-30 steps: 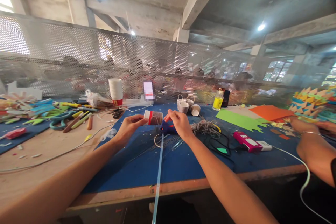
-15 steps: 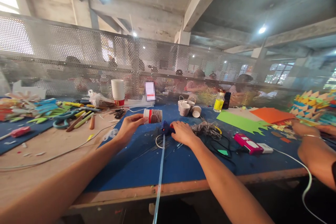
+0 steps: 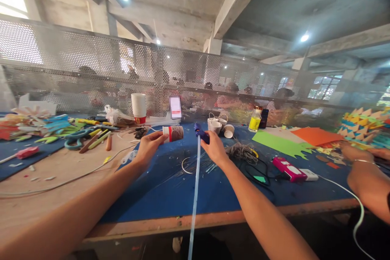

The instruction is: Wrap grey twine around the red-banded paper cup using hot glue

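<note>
My left hand [image 3: 150, 146] grips a paper cup [image 3: 173, 133] lying sideways, white and red at its base, with grey-brown cord wound round the rest. In my right hand [image 3: 215, 148] is a dark blue hot glue gun [image 3: 201, 133], raised above the table, my fingers wrapped round its handle. A long translucent glue stick [image 3: 195, 195] runs from its back down past the table's front edge. The gun's nozzle points away from me, a short gap to the right of the cup. Under my right wrist lies a bundle of grey-brown cord [image 3: 242, 151].
Small cord-wrapped cups [image 3: 215, 125] stand behind the gun. Stacked paper cups [image 3: 139, 107], scissors [image 3: 73, 140] and paper scraps lie left. Rightward are a yellow-labelled bottle [image 3: 255, 121], a pink device [image 3: 289, 169], green paper [image 3: 278, 142] and another person's arm [image 3: 365, 178]. A perforated screen [image 3: 189, 65] stands behind.
My right hand has picked the glue gun up off the table and tilted its nozzle upward and away. My left hand has shifted the cup slightly left and turned it.
</note>
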`<state>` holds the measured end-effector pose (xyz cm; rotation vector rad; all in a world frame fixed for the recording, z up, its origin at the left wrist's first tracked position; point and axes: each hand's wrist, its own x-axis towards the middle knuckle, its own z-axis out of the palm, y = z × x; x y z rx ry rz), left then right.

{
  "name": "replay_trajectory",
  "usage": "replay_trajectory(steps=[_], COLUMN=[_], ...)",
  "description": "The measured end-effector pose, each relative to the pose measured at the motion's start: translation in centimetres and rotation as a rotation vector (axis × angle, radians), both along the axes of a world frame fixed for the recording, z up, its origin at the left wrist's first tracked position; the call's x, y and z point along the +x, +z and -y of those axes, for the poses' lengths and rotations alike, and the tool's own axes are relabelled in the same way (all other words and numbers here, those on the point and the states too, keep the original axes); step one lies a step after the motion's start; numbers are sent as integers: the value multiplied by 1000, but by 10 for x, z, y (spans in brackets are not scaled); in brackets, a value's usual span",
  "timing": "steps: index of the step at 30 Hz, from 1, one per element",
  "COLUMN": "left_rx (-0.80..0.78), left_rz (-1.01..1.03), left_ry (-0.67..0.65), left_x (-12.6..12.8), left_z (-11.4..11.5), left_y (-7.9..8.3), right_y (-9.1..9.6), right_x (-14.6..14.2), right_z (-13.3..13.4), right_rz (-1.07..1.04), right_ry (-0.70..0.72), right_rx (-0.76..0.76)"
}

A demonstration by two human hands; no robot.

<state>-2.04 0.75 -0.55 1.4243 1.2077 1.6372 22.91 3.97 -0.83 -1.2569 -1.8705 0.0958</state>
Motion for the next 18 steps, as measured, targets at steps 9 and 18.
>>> replay_trajectory(steps=[9, 18], left_rx=[-18, 27], left_rz=[-53, -165], left_ry=[-95, -116], left_x=[13, 14], left_z=[15, 11], left_y=[11, 7], right_y=[20, 12], right_x=[-20, -31], right_z=[32, 36], right_rz=[-421, -519], right_ry=[398, 688], right_rx=[-123, -226])
